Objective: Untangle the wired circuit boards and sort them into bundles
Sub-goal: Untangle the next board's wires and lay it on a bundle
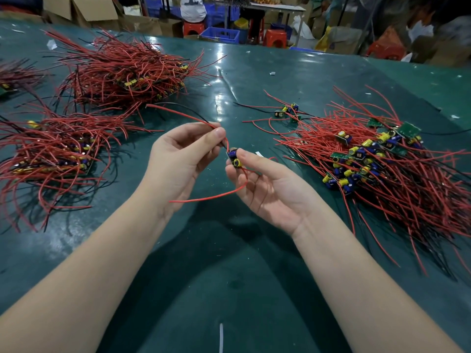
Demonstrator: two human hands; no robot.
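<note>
Both forearms nearest. At 12 o'clock my left hand (183,151) pinches red wires (178,113); right hand (265,184) pinches 1 small board (235,159). Light, floppy leads; I'd grip board edges. Tangled pile (377,159) at 2 o'clock.

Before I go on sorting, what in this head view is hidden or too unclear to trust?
- Held circuit board: mostly covered by the right hand; markings too small.
- Red wires: where the left hand pinches them, fingers hide how many.
- Right pile: cut off by the right edge.
- Left bundle: runs off the left edge; boards buried under wires.
- Far bundle: boards mostly buried.
</note>
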